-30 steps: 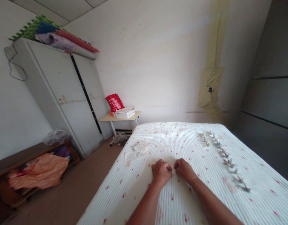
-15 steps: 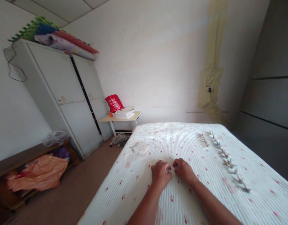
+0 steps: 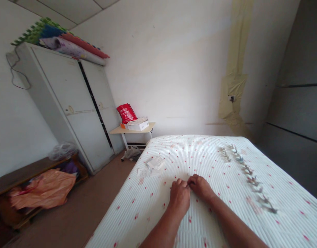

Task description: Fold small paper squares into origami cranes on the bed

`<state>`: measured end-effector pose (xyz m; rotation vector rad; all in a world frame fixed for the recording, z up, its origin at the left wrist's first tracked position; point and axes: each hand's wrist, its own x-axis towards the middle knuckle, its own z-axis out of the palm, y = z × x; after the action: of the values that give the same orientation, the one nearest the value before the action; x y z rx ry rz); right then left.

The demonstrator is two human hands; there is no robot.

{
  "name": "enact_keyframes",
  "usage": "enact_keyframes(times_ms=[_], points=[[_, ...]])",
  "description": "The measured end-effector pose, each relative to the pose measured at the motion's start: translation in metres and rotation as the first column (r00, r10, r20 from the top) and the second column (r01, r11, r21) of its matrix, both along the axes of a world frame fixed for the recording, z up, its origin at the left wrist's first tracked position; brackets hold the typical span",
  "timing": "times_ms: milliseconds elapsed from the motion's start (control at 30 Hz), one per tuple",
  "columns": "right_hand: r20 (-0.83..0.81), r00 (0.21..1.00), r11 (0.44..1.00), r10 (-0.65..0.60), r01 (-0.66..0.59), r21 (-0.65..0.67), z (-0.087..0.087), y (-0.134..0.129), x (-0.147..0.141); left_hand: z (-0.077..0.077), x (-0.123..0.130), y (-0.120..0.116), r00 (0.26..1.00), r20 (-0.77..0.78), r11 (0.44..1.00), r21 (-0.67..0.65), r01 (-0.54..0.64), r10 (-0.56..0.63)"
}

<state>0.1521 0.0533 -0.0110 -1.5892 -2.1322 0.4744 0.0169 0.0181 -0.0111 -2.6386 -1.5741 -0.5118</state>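
Note:
My left hand (image 3: 179, 195) rests on the white, red-dotted mattress cover (image 3: 189, 227) with its fingers curled. Fingertip to fingertip with it, my right hand (image 3: 200, 187) is closed in a pinch just to the right. Whatever lies between the fingers is hidden by the knuckles. To the right stands a slanting row of small folded pieces that look like paper cranes (image 3: 253, 181), with a shorter row (image 3: 224, 154) beside its far end. Left of the hands lies a small stack of pale paper sheets (image 3: 156, 163), with printed slips (image 3: 143, 172) next to it.
Beyond the bed's far left corner is a small table (image 3: 117, 130) with a white box (image 3: 138, 126) and a red bag (image 3: 126, 113). A grey cabinet (image 3: 70, 93) stands at the left. A wooden bench (image 3: 21, 168) holds an orange plastic bag (image 3: 44, 189).
My hands have come together until the fingers touch. The left hand has turned over, so the small pale thing glimpsed at its fingertips is now hidden.

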Motion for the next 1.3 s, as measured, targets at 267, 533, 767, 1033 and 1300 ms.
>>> enact_keyframes(times_ms=[267, 533, 767, 1033, 1300], points=[[0.003, 1.000, 1.000, -0.003, 0.003, -0.013, -0.001, 0.002, 0.000, 0.008, -0.007, -0.014, 0.999, 0.002, 0.999, -0.015, 0.046, -0.046], [-0.009, 1.000, 0.999, 0.014, -0.014, -0.039, 0.001, 0.005, 0.002, 0.020, -0.020, -0.023, 0.991, 0.060, 0.991, -0.049, 0.122, -0.119], [0.004, 0.999, 0.995, 0.042, -0.042, -0.086, 0.010, 0.007, 0.000, 0.017, -0.024, -0.023, 0.983, 0.120, 0.988, -0.048, 0.146, -0.139], [0.074, 0.978, 0.973, 0.197, -0.186, -0.136, 0.014, 0.021, 0.004, 0.008, -0.026, -0.021, 0.989, 0.147, 0.996, -0.077, 0.038, -0.027], [0.094, 0.966, 0.966, 0.241, -0.229, -0.124, 0.016, 0.026, 0.005, 0.012, -0.024, -0.022, 0.989, 0.145, 0.992, -0.127, 0.004, 0.015]])
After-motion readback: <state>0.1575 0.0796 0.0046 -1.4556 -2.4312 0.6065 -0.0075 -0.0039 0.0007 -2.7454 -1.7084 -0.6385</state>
